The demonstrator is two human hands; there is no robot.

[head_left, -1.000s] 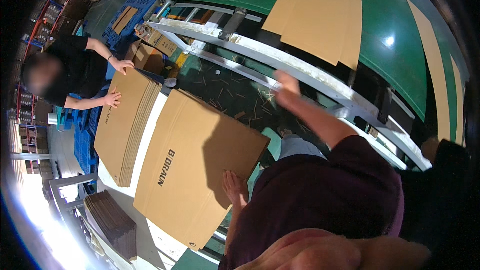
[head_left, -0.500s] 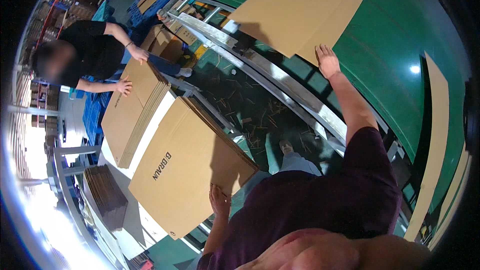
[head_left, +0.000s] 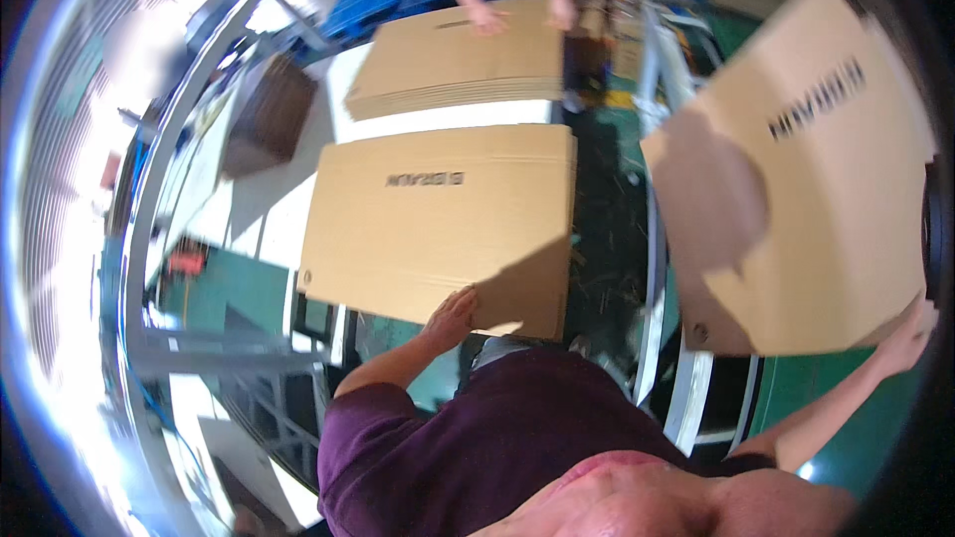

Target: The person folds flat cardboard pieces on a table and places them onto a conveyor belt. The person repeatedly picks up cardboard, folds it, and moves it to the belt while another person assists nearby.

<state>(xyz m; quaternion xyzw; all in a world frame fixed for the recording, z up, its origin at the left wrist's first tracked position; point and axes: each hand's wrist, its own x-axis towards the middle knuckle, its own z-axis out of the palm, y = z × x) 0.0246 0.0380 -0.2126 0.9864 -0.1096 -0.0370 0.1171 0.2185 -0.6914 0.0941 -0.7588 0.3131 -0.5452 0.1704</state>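
A flattened cardboard box [head_left: 796, 199] is raised at the right, its printed side showing. My right hand [head_left: 907, 338] grips this box by its lower right edge; the fingers are partly hidden at the rim of the picture. In front of me lies a stack of flattened cardboard boxes [head_left: 438, 229], printed side up. My left hand [head_left: 453, 316] rests on the near edge of that stack, its fingers stretched out over the top sheet.
Across from me, a co-worker's hands [head_left: 487, 18] lie on a second stack of flattened boxes [head_left: 458, 60]. Both stacks sit on a white table [head_left: 348, 124]. Metal rails [head_left: 652, 288] stand before the green surface [head_left: 796, 388] at right. A dark brown stack [head_left: 269, 114] is at left.
My view has turned toward the stacks. The cardboard under my right hand has come up off the green surface, and that hand now grips its edge. My left hand stays at the stack.
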